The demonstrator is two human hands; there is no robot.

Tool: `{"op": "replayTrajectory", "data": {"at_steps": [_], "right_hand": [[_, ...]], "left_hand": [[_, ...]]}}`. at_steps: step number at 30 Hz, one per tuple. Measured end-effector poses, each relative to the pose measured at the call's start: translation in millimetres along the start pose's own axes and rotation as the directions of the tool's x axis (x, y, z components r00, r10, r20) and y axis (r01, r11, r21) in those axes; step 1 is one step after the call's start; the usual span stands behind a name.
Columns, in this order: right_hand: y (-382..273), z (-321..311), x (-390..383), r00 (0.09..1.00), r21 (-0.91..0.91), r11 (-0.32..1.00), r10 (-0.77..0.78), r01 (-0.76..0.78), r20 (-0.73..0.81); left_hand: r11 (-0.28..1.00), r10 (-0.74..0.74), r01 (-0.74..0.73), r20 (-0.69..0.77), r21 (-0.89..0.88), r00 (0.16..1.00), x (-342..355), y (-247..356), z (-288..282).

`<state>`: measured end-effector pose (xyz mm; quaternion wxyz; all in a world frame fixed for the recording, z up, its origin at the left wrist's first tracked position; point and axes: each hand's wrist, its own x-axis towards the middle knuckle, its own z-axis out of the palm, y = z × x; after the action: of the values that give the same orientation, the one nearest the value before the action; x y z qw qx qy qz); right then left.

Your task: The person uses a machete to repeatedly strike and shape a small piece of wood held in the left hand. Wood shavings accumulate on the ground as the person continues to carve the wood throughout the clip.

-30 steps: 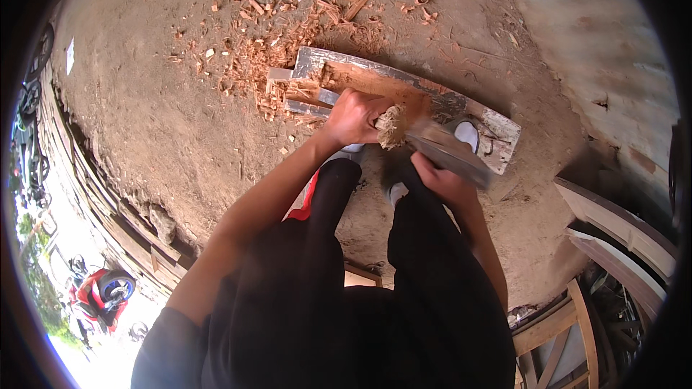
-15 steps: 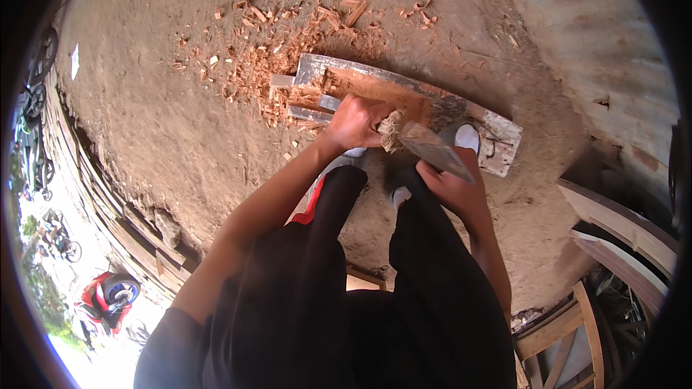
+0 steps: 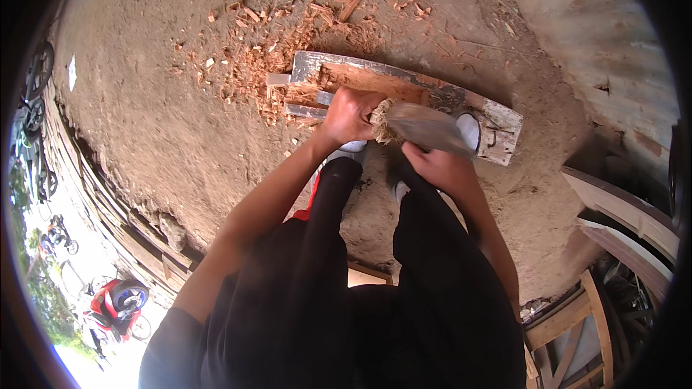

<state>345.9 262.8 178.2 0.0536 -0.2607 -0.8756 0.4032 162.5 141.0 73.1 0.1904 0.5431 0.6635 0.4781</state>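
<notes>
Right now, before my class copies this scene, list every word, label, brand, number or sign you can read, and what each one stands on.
None can be read.
Long wooden piece: worn paint, no legible lettering.
Wooden block in the right hand: too blurred to tell.
Red motorcycle: too small to read.
White scrap on the ground: too small to tell.

"Where are the wood shavings?"
"On the ground, left of and beyond the wooden plank."
"And the mallet?"
"Right of the left hand, near the plank."
</notes>
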Motion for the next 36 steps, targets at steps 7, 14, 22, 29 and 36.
{"op": "replayTrajectory", "data": {"at_steps": [7,14,22,29,36], "right_hand": [[-21.3,-28.3,4.5,0.999,0.07,0.997,0.042,-0.042,0.008],[2.3,-16.7,3.8,0.987,-0.029,0.998,0.056,-0.052,0.147],[2.3,13.0,10.1,0.999,-0.051,0.999,-0.008,0.01,0.044],[-26.9,-42.2,1.2,0.997,0.19,0.978,0.08,-0.082,0.019],[-11.3,-14.5,15.7,0.987,0.015,0.997,0.07,-0.073,0.145]], "left_hand": [[0.997,0.026,-0.024,-0.016,0.079,1.0,-2.0,1.6,-2.3],[0.992,-0.04,0.023,0.137,0.123,0.99,-4.3,-1.4,-0.2],[0.998,-0.01,0.007,0.047,0.058,0.999,0.9,0.4,1.9],[0.994,-0.081,0.081,-0.008,0.071,0.997,-10.6,-6.0,-5.1],[0.999,-0.044,0.044,-0.012,0.022,0.999,5.5,-2.2,-0.6]]}}
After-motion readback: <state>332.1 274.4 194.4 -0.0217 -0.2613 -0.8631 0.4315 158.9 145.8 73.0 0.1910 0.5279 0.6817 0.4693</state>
